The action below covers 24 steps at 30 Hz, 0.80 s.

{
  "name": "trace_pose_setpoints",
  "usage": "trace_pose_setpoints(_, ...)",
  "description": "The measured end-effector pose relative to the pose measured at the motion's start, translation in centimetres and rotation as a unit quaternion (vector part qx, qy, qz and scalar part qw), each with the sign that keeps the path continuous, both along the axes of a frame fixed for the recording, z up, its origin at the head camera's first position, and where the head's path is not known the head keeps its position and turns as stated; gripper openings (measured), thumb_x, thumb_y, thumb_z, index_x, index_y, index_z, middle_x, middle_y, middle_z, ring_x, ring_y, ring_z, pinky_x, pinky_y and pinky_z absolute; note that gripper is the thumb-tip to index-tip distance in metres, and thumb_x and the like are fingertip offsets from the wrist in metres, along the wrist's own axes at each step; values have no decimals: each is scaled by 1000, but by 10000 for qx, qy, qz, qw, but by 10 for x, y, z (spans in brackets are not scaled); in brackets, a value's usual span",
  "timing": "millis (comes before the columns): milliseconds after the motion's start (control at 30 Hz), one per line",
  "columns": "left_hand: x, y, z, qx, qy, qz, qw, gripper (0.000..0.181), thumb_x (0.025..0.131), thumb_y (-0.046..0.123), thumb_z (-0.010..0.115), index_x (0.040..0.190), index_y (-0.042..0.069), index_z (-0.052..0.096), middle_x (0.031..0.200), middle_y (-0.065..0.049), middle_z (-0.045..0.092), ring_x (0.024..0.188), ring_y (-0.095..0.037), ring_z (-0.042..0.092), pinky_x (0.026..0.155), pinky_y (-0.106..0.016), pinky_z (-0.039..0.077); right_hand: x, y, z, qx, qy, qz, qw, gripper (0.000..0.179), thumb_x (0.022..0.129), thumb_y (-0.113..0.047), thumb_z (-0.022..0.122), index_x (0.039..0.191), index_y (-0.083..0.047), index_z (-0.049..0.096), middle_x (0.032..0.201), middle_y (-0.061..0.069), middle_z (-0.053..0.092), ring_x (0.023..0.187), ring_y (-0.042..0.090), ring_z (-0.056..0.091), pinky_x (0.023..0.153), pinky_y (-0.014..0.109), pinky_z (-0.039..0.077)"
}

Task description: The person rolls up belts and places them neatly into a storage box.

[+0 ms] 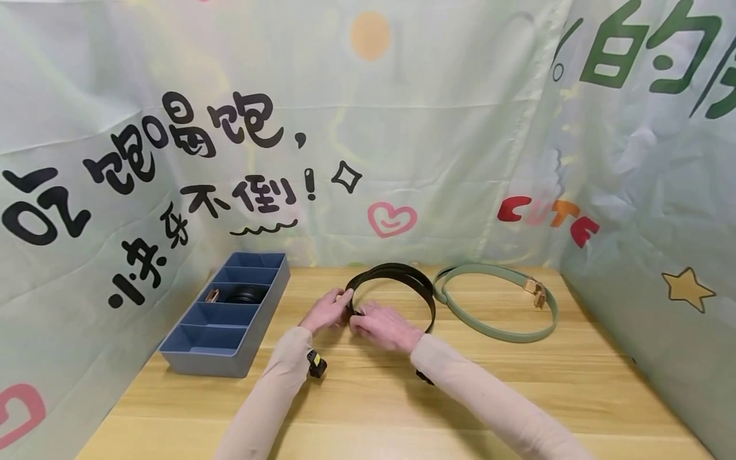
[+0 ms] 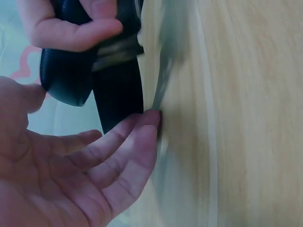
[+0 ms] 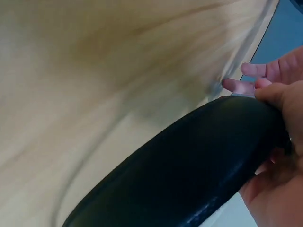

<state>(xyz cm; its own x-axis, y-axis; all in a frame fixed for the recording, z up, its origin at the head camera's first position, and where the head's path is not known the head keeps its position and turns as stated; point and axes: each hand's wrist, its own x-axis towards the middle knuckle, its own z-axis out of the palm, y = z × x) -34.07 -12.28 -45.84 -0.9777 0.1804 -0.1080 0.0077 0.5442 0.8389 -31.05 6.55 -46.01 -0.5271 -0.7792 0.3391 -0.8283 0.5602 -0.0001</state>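
Note:
A black belt (image 1: 397,271) stands on edge in a loose loop on the wooden table in the head view. My right hand (image 1: 386,326) holds its near left side, thumb and fingers around the strap by the blurred metal buckle (image 2: 116,53). The left hand (image 1: 329,310) is at the same side of the loop. In the left wrist view its thumb reaches a curved part of the strap, and its loosely extended fingers (image 2: 128,161) touch the hanging part lower down. The right wrist view shows the black strap (image 3: 189,161) curving away from my right hand.
A green belt (image 1: 506,335) with a gold buckle (image 1: 536,292) lies looped to the right, close against the black one. On the left stands a blue-grey divided box (image 1: 253,338); one compartment holds a coiled black belt (image 1: 246,294). Printed cloth (image 1: 448,160) hangs around the table.

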Motion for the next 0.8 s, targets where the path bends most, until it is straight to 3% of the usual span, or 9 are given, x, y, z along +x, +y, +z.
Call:
trace_pose_setpoints(133, -1, 3, -1, -118, 65, -230, 9996, 54, 100, 49, 49, 126, 2, 56, 84, -13, 67, 63, -21, 63, 55, -32, 51, 0, 2, -4, 10, -596, -20, 9982, 8, 96, -16, 62, 100, -21, 67, 102, 2, 62, 97, 20, 59, 77, 35, 50)
trace_pose_setpoints(233, -1, 6, -3, -389, 309, -262, 9984, 45, 97, 36, 57, 126, 1, 57, 89, -14, 68, 61, -18, 61, 54, -29, 49, 2, 4, -6, 25, -1017, -45, 9948, 19, 98, -18, 58, 117, -21, 64, 115, 4, 61, 108, 20, 57, 87, 39, 51)
trace_pose_setpoints(333, -1, 9, -6, -418, 449, -181, 9979, 44, 95, 22, 55, 133, -1, 52, 91, -17, 70, 58, -19, 63, 54, -29, 50, 4, 9, -11, 3, -1413, -162, 9898, 42, 100, -23, 56, 141, -21, 49, 117, 5, 57, 101, 18, 57, 86, 37, 51)
trace_pose_setpoints(433, -1, 11, -10, -159, 356, -9, 9992, 46, 97, 17, 49, 139, -1, 45, 80, -15, 69, 51, -20, 64, 50, -29, 49, 6, 16, -16, -60, -1730, -267, 9845, 60, 100, -28, 56, 154, -24, 29, 128, 7, 56, 107, 18, 58, 90, 37, 51)
trace_pose_setpoints(567, -5, 11, -12, 206, 307, 441, 9983, 41, 100, 19, 44, 138, 2, 45, 66, -10, 64, 44, -18, 61, 45, -30, 48, 7, 26, -18, -376, -2174, -269, 9750, 63, 100, -28, 56, 154, -21, 25, 142, 11, 53, 123, 24, 56, 100, 42, 47)
trace_pose_setpoints(800, -15, 5, -8, 234, 443, 1151, 9921, 36, 103, 29, 42, 130, 7, 50, 65, -11, 63, 47, -26, 64, 48, -35, 52, 5, 40, -13, -532, -2252, -498, 9716, 48, 100, -33, 56, 144, -20, 46, 142, 7, 55, 129, 24, 53, 106, 44, 43)
